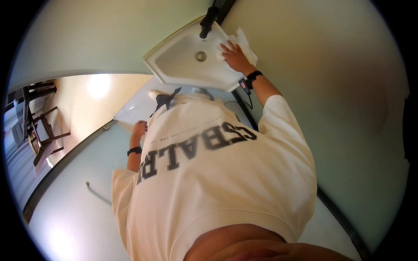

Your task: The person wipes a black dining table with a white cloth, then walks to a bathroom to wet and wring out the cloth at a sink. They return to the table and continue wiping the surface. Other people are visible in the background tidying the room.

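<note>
My right hand [236, 57] lies flat with its fingers spread on a crumpled white cloth or tissue [246, 45]. This thin sheet covers part of the right rim of a white corner sink [174, 55] and overhangs its outer edge toward the wall. Over the basin, at its back corner, stands a black faucet [209, 21]. A round metal drain [200, 56] shows in the basin floor. My left hand [139, 128] hangs low beside my body at the shirt's edge. Its fingers are mostly hidden, so whether it holds anything is unclear.
Pale green walls [331, 87] close in on both sides of the sink. A black wristband [254, 76] with a small cabled device [244, 86] is on my right wrist. A light door panel [82, 204] stands at left, and dark wooden chairs [45, 130] are beyond the doorway.
</note>
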`<state>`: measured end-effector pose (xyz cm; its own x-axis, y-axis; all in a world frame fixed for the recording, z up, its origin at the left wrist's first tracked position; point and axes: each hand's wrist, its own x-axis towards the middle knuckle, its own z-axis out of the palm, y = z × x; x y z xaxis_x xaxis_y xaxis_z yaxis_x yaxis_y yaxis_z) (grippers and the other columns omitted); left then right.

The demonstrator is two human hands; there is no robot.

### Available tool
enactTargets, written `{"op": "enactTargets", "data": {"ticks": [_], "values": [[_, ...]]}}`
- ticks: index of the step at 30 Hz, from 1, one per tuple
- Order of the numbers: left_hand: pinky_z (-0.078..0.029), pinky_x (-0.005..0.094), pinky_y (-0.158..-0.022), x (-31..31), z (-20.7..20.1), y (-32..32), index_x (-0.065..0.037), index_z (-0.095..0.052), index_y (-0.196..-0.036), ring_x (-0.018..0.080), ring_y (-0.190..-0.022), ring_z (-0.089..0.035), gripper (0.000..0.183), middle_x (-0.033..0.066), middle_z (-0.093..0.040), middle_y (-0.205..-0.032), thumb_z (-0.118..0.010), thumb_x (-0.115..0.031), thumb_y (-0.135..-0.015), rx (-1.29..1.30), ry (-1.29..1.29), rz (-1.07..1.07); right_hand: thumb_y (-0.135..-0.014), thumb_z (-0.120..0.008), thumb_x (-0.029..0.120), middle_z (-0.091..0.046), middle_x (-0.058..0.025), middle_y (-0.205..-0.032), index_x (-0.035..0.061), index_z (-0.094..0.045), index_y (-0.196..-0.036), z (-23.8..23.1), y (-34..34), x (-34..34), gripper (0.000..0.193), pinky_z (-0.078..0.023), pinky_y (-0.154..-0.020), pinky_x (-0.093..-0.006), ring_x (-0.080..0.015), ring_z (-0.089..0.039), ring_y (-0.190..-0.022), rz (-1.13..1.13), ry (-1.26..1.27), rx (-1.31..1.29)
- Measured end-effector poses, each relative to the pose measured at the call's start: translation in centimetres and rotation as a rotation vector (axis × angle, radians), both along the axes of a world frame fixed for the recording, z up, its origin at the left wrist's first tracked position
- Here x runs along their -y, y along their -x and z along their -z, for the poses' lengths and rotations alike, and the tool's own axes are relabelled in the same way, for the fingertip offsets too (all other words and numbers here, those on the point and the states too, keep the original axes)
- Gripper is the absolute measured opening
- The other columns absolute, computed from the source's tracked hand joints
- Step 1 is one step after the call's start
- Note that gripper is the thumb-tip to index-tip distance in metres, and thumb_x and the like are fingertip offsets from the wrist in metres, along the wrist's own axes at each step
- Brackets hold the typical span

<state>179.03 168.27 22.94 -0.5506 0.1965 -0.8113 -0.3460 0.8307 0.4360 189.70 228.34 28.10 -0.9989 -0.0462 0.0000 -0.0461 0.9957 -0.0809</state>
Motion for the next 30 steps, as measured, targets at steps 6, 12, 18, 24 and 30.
{"op": "enactTargets", "data": {"ticks": [6, 12, 18, 24, 30], "values": [[-0.046, 0.0346, -0.057, 3.3, 0.5, -1.3, 0.0, -0.059, -0.12, 0.0194, -0.077, -0.068, 0.042, 0.0106, -0.071, -0.09, -0.051, -0.031, -0.093, 0.047, 0.043, -0.1, -0.085, -0.065, 0.018, -0.045, -0.006, -0.149, 0.0065, -0.069, -0.096, 0.9, 5.3, -1.4, 0.016, -0.033, -0.11, -0.0513, -0.0372, -0.032, -0.141, -0.142, 0.023, -0.054], [-0.052, 0.0381, -0.072, 0.2, -4.0, -2.6, 0.006, -0.066, -0.108, 0.0274, -0.084, -0.068, 0.04, 0.0191, -0.07, -0.095, -0.053, -0.027, -0.09, -0.173, -0.062, 0.091, -0.086, -0.065, 0.015, -0.047, -0.008, -0.147, 0.0022, -0.069, -0.104, -1.4, 3.8, -2.2, 0.023, -0.031, -0.114, -0.048, -0.0338, -0.029, -0.143, -0.113, 0.034, 0.106], [-0.05, 0.0378, -0.065, 1.1, -0.5, -2.0, 0.004, -0.063, -0.112, 0.0252, -0.079, -0.068, 0.039, 0.0161, -0.071, -0.092, -0.054, -0.029, -0.092, -0.023, -0.038, -0.012, -0.085, -0.064, 0.013, -0.053, -0.0101, -0.141, 0.0018, -0.07, -0.102, -2.1, -2.8, -1.9, 0.021, -0.03, -0.114, -0.0472, -0.0334, -0.032, -0.142, -0.09, 0.098, 0.079], [-0.047, 0.0337, -0.057, 1.1, 1.5, -0.2, 0.0, -0.061, -0.116, 0.0208, -0.073, -0.068, 0.038, 0.012, -0.071, -0.09, -0.054, -0.03, -0.093, 0.042, 0.053, 0.023, -0.084, -0.063, 0.015, -0.059, -0.0113, -0.13, 0.0056, -0.068, -0.112, 0.7, -10.7, 1.1, 0.029, -0.03, -0.114, -0.047, -0.0363, -0.037, -0.137, 0.108, 0.279, -0.048], [-0.049, 0.0319, -0.059, -0.8, 1.1, 1.4, 0.003, -0.061, -0.113, 0.0208, -0.074, -0.068, 0.036, 0.0132, -0.07, -0.086, -0.055, -0.028, -0.095, 0.014, -0.025, 0.102, -0.082, -0.063, 0.012, -0.061, -0.0127, -0.123, 0.0085, -0.064, -0.121, -1.3, -10.9, 8.9, 0.039, -0.035, -0.106, -0.0474, -0.036, -0.051, -0.121, 0.112, 0.457, -0.063]]}}
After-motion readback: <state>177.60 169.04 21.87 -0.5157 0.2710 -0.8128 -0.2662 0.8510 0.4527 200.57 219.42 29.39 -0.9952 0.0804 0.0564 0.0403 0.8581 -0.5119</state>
